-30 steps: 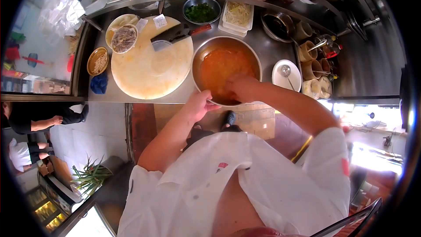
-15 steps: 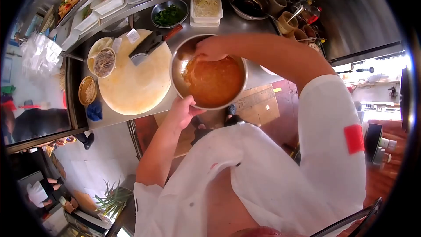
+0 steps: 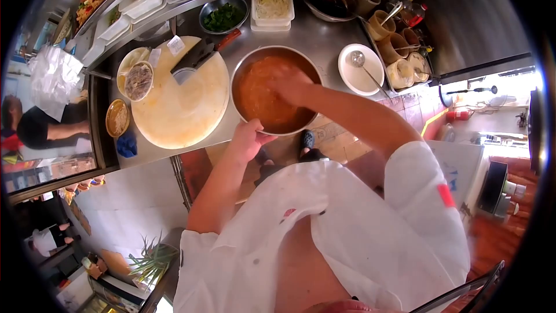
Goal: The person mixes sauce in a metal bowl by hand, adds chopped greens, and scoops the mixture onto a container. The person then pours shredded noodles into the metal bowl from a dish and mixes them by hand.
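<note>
A metal mixing bowl [image 3: 317, 71] holds an orange-red, wet mixture [image 3: 255, 90] and stands at the counter's front edge. My left hand [image 3: 252, 137] grips its near rim, thumb on the edge. Inside the bowl, my right hand [image 3: 291, 87] is down in the mixture. Motion blurs its fingers, so I cannot make out whether they are closed. To the bowl's left lies a round cutting board [image 3: 179, 107] with a cleaver [image 3: 200, 55] across its far edge. On the right is a white bowl [image 3: 347, 75] with a metal ladle [image 3: 366, 68] resting in it.
Behind stand a bowl of chopped greens [image 3: 223, 17], a white tub of pale shreds [image 3: 272, 7] and a pan of dark liquid [image 3: 330, 3]. Seasoning pots [image 3: 394, 46] fill a tray at right. A blue cloth [image 3: 126, 145] lies near the left edge. Beyond the glass is another person's arm [image 3: 68, 131].
My right hand has moved from the bowl's far left side to its right middle, and the forearm has dropped nearer. The bowl looks more level. The white bowl and ladle are now uncovered.
</note>
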{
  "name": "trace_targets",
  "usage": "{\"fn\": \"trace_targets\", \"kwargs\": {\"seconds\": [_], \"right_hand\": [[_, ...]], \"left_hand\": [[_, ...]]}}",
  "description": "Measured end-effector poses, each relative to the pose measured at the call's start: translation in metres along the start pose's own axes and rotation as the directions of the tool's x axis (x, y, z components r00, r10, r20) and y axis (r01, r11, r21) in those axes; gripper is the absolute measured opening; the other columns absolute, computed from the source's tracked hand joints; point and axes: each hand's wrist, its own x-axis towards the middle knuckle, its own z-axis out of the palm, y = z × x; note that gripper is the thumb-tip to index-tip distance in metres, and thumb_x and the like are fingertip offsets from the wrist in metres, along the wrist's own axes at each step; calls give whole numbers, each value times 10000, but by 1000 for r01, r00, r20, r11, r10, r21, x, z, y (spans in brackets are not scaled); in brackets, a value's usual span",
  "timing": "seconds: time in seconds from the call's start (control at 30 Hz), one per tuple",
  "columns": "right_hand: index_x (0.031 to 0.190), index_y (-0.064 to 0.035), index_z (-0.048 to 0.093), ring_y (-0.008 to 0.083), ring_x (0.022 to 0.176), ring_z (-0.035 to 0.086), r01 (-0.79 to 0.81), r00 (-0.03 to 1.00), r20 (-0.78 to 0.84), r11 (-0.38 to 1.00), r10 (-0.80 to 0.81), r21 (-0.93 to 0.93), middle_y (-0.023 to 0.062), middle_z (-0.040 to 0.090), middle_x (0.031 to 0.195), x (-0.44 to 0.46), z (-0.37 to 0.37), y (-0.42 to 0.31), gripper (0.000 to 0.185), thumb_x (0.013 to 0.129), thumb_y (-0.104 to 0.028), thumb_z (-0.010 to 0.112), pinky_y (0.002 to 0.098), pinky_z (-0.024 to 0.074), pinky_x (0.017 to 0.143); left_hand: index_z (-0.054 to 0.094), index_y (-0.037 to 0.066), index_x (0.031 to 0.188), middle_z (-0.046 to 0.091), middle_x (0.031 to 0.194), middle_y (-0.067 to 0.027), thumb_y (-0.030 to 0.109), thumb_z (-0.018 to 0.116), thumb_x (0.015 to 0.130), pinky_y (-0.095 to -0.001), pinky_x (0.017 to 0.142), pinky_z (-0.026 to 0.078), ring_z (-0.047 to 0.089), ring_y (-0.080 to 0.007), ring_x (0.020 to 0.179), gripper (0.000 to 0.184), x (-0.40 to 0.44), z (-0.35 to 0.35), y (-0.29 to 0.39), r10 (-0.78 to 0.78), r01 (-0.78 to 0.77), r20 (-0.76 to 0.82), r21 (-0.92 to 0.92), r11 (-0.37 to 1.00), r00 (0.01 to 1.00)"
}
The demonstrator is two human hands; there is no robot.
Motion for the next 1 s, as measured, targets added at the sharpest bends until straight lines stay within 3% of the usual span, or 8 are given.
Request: {"fn": "trace_targets", "kwargs": {"seconds": [0.2,0.33,0.47,0.6,0.7,0.83,0.97,1.0], "right_hand": [[1422,-215,558,393,1389,418,71,991,108,993,-81,92,164,449,1482,-24,19,-31,574,858,-206,666,503,431,1091],[1432,-221,548,391,1439,369,25,1000,6,999,-26,19,169,429,1506,-10,-10,4,543,894,-223,619,557,349,1157],[1417,-206,568,365,1424,397,100,981,162,994,-106,43,151,424,1526,-25,27,-29,572,856,-234,680,540,404,1120],[1450,-231,544,409,1439,375,9,1000,8,1000,-9,4,175,403,1545,-13,-15,-10,550,905,-215,614,569,419,1111],[1405,-228,575,381,1409,414,15,955,297,998,4,-61,156,436,1515,-44,-17,-47,537,876,-235,666,541,475,1050],[1459,-228,529,430,1426,387,27,1000,7,986,-28,162,165,401,1545,7,35,-9,574,896,-212,635,591,437,1090],[1428,-208,553,392,1368,468,106,978,197,973,-65,-205,151,436,1507,-40,4,-34,653,806,-184,747,528,514,1015],[1438,-196,546,402,1365,457,29,980,199,1000,-28,-1,145,465,1489,-31,21,-40,674,797,-174,752,523,498,1038]], "left_hand": [[552,-153,1110,644,1138,-248,37,505,875,-463,872,625,694,-366,991,306,5,17,-11,33,-32,30,-43,999,999],[548,-144,1128,637,1146,-233,30,515,879,-465,872,626,692,-362,978,306,-6,14,-9,-5,5,0,-60,998,1000],[547,-131,1147,636,1155,-229,27,522,866,-471,876,622,690,-364,999,323,-3,12,-15,30,-30,5,-80,996,1000],[533,-135,1194,639,1173,-247,34,516,872,-462,871,624,690,-366,1012,364,-18,18,-17,22,-22,4,-100,995,1000],[531,-138,1200,640,1173,-239,34,522,871,-475,892,612,686,-364,1023,371,-14,5,-13,40,-38,10,-111,993,999],[527,-145,1198,637,1189,-248,27,511,864,-494,903,605,684,-371,1039,377,-11,24,-25,34,-35,-15,-99,994,999],[518,-139,1212,632,1207,-236,37,513,873,-501,899,605,686,-362,1022,381,-16,3,-19,59,-57,17,-107,993,998],[519,-138,1212,633,1213,-236,38,514,868,-507,911,598,686,-363,1028,386,-7,6,-27,62,-60,21,-97,994,998]]}}
